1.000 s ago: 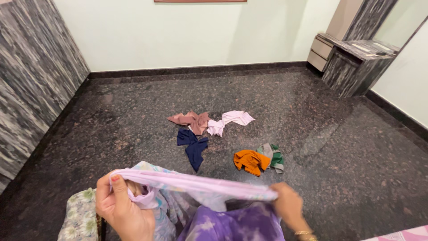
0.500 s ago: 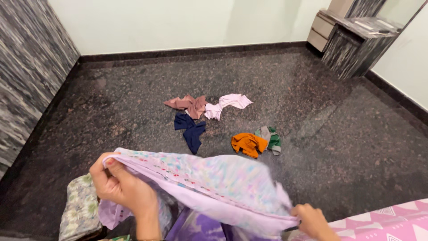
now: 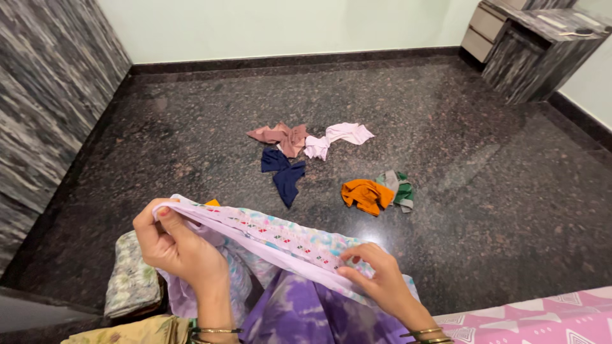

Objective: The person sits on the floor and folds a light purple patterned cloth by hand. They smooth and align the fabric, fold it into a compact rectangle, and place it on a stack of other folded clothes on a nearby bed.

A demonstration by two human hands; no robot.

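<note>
My left hand [image 3: 175,245] grips one end of a pale lilac garment [image 3: 274,239] with a band of small coloured motifs. My right hand [image 3: 376,277] pinches the same band further along, lower and to the right. The cloth stretches between both hands, close to my body, over my purple tie-dye lap [image 3: 306,315]. Both wrists wear thin bangles.
On the dark speckled floor [image 3: 478,178] lie small crumpled clothes: a dusty pink one [image 3: 280,137], a light pink one [image 3: 338,137], a navy one [image 3: 284,172], an orange one [image 3: 364,194] and a green-grey one [image 3: 398,186]. A folded floral cloth [image 3: 131,280] sits at my left. A pink patterned sheet [image 3: 548,318] lies at lower right. A marble cabinet [image 3: 529,48] stands at the far right.
The garment has been turned and lowered; my right hand has moved up onto the patterned band, and the view has tilted further down.
</note>
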